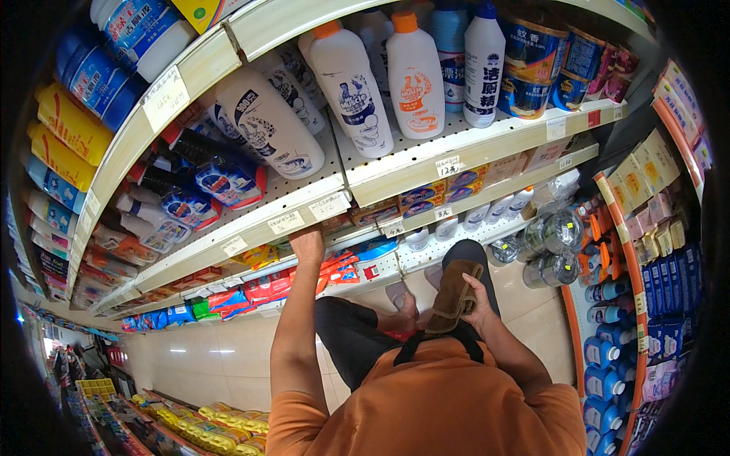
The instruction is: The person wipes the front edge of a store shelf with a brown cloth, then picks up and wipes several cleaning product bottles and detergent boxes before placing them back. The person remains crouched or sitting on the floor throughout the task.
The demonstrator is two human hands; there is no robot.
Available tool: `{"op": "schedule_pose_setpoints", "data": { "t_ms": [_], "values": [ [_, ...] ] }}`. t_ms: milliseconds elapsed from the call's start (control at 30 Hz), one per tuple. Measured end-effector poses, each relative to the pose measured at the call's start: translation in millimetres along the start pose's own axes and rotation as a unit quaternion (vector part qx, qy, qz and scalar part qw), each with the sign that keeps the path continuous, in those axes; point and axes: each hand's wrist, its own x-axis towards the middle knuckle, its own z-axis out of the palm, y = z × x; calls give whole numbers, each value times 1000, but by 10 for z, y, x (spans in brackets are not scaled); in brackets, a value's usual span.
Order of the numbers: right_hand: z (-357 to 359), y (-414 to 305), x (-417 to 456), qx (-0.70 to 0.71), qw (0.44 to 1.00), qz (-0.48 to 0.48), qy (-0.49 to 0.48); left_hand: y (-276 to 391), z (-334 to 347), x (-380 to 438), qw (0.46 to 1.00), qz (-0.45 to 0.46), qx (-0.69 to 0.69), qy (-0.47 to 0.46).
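My left hand [308, 245] reaches in under the front edge of a white metal shelf [399, 162], its fingers hidden behind the price strip. What those fingers touch cannot be seen. On the lower tier close by are soap boxes [373, 212] and red plastic packets [268, 286]. Over my right knee, my right hand [479, 293] grips a folded brown cloth [453, 293]. White Mr Muscle bottles [356, 97] stand on the shelf above.
Blue-labelled tins [527, 68] stand at the shelf's right end. Clear plastic jars [556, 233] are on the floor to the right, beside an orange-edged rack with blue bottles [601, 353]. Yellow bottles [211, 427] fill a low display behind me on the left.
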Motion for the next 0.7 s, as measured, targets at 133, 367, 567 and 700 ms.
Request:
{"op": "schedule_pose_setpoints", "data": {
  "t_ms": [133, 367, 567, 700],
  "values": [
    [-18, -1, 25, 3, 1000, 5, -3, -16, 15, -22, 1000, 11, 25, -14],
    [-17, 7, 20, 9, 1000, -17, 5, -3, 81, 2, 1000, 7, 14, -17],
    [-43, -5, 33, 14, 1000, -5, 5, -19, 98, 2, 1000, -1, -30, 0],
    [-47, 1, 47, 15, 1000, 2, 7, 28, -128, -112, 998, 42, 3, 50]
  ]
}}
